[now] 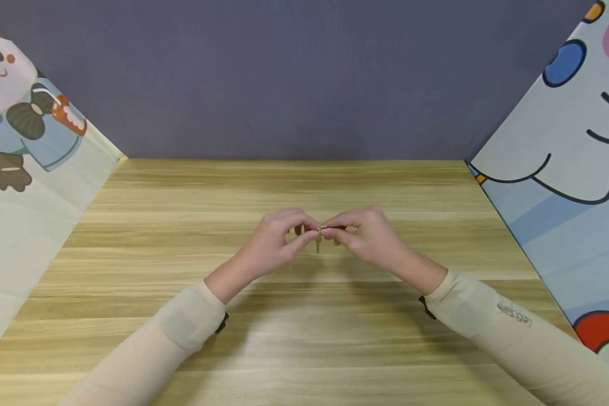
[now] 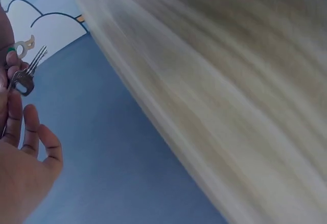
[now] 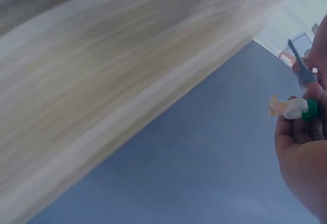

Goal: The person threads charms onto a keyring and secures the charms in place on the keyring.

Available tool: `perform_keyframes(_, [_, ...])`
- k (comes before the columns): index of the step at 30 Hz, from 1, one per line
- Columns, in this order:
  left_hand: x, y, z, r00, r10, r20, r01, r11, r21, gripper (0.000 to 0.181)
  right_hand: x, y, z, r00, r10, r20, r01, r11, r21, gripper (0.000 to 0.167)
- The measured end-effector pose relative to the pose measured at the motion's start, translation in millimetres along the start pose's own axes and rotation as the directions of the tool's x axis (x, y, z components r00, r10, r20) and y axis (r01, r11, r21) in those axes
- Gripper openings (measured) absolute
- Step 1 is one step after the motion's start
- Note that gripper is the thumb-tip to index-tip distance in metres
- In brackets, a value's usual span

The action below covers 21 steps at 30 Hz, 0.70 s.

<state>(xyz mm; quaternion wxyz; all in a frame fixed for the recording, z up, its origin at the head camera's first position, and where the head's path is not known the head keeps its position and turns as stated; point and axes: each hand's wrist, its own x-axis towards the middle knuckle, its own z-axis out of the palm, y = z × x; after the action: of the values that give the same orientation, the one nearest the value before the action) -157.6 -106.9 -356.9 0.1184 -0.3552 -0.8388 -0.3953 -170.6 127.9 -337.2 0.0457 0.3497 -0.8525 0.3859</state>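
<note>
Both hands meet fingertip to fingertip above the middle of the wooden table. My left hand (image 1: 269, 242) pinches a small bunch of metal keys (image 2: 24, 81) by the top, between thumb and forefinger. One key (image 1: 318, 245) hangs down below the fingertips. Held in my right hand (image 1: 375, 237) is a small figure-shaped keychain charm (image 3: 292, 108), white and green with a pale orange end. In the right wrist view a key (image 3: 303, 72) points up beside the charm. The ring joining them is mostly covered by the fingers.
Under the hands lies a wood-grain table (image 1: 294, 349). A plain dark blue-grey panel (image 1: 294, 79) rises at its far edge. Cartoon-printed panels stand at the left (image 1: 40, 186) and right (image 1: 548, 225) sides.
</note>
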Motion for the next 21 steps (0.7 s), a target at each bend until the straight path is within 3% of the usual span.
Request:
perform_keyframes(2, [0.8, -0.2, -0.6, 0.998, 0.063, -0.012, -0.062, 0.994, 0.092, 0.007, 0.9, -1.8, -0.6, 1.0, -0.007, 0.014, 0.008, 0.999, -0.039, 0.012])
perform_keyframes(5, [2.2, 0.1, -1.7, 0.987, 0.157, -0.021, -0.147, 0.959, 0.244, 0.006, 1.9, -3.1, -1.2, 0.999, -0.017, 0.035, 0.019, 0.997, -0.072, 0.013])
perform_keyframes(8, [3.3, 0.8, -2.1, 0.979, 0.201, -0.016, -0.186, 0.93, 0.319, 0.006, 1.9, -3.5, -1.8, 0.999, -0.029, 0.044, 0.033, 0.996, -0.081, 0.013])
perform_keyframes(10, [3.6, 1.3, -1.8, 0.981, 0.195, -0.011, -0.182, 0.93, 0.318, 0.007, 1.2, -3.1, -2.2, 0.999, -0.024, 0.047, 0.028, 0.997, -0.077, 0.013])
perform_keyframes(15, [2.7, 2.8, -1.4, 0.991, 0.13, -0.007, -0.124, 0.959, 0.254, 0.009, 0.2, -3.6, -3.8, 0.998, 0.038, 0.051, -0.036, 0.998, -0.051, 0.013])
perform_keyframes(21, [3.6, 6.2, -1.4, 0.998, 0.047, -0.047, -0.043, 0.995, 0.088, 0.006, 0.6, -4.1, -4.7, 0.984, 0.173, 0.052, -0.176, 0.982, 0.061, 0.013])
